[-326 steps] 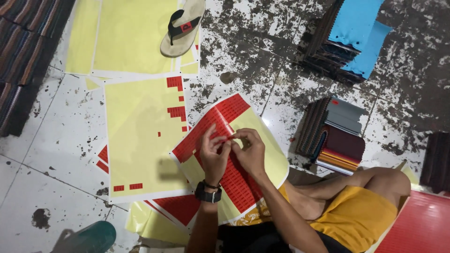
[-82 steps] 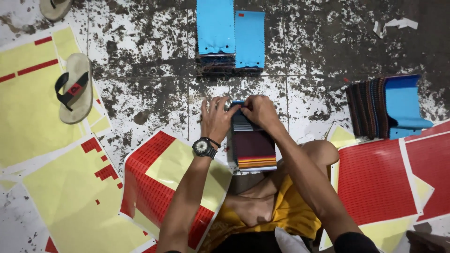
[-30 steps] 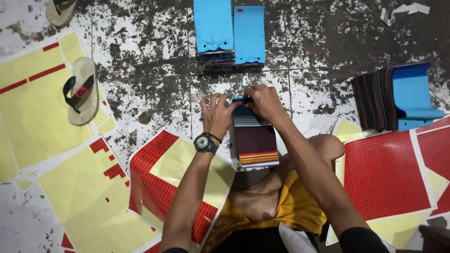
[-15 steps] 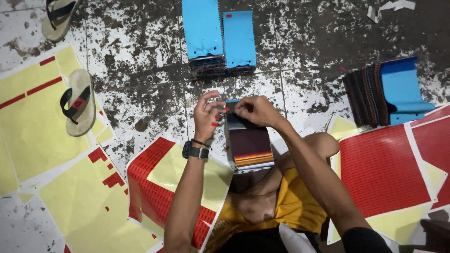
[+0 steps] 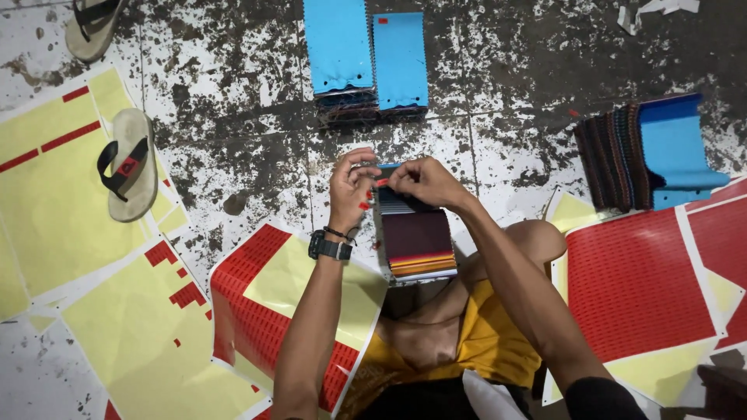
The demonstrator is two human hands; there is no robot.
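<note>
My left hand (image 5: 350, 189), with a black watch on its wrist, and my right hand (image 5: 426, 180) meet above the far end of a stack of fabric swatches (image 5: 416, 243) that rests on my lap. The fingertips of both hands pinch a small red sticker (image 5: 381, 182) between them. More small red stickers (image 5: 365, 204) cling to my left fingers. The top swatch is dark maroon, and striped coloured edges show at the near end of the stack.
A red-and-yellow sticker sheet (image 5: 257, 307) lies under my left arm, and a full red sheet (image 5: 634, 284) lies at the right. Blue-topped swatch stacks (image 5: 366, 54) sit ahead, with another pile (image 5: 650, 152) at the right. Two sandals (image 5: 128, 167) (image 5: 92, 23) and yellow backing sheets (image 5: 47, 218) lie at the left.
My hands have lifted off the top of the swatch stack and now hold a red sticker between them. The view has shifted slightly.
</note>
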